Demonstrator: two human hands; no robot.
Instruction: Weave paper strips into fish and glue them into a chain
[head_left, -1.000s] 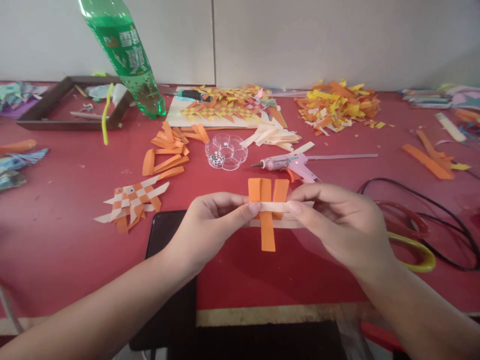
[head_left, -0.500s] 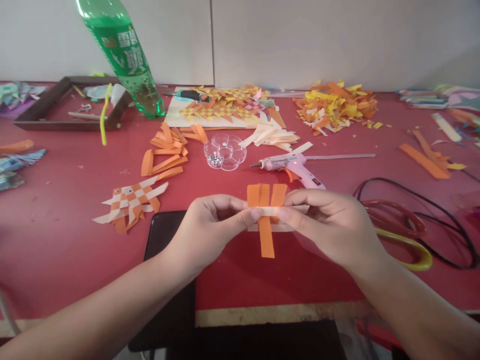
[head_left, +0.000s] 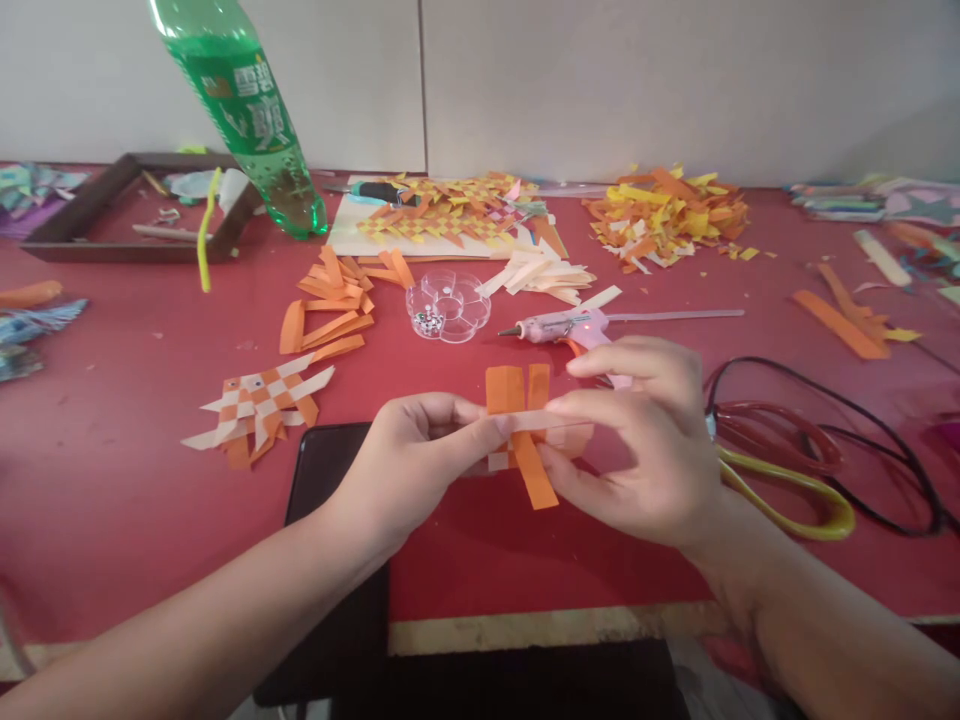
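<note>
Above the red table, orange and cream paper strips cross in a small woven piece point(head_left: 504, 392). My left hand point(head_left: 420, 450) pinches its left side, thumb in front and fingers behind. A cream strip point(head_left: 532, 421) lies across the orange ones, and one orange strip point(head_left: 536, 475) hangs down at a slant. At the right side, my right hand point(head_left: 637, 445) has its index finger by the cream strip and its thumb lower, beside the hanging orange strip. Its other fingers are raised and spread. A woven orange-and-cream paper fish point(head_left: 259, 400) lies left of my hands.
Behind my hands lie a pink glue gun point(head_left: 570, 325), a clear flower-shaped tray point(head_left: 448, 305), orange strips point(head_left: 334, 290) and cream strips point(head_left: 544, 270). Scissors point(head_left: 810, 500) and a black cable point(head_left: 930, 480) sit right. A green bottle point(head_left: 255, 120) stands back left; a black device point(head_left: 330, 580) lies front left.
My right hand has turned and lifted its fingers, with the thumb lowered away from the cream strip. The hanging orange strip has swung to a slant. The left hand keeps its pinch.
</note>
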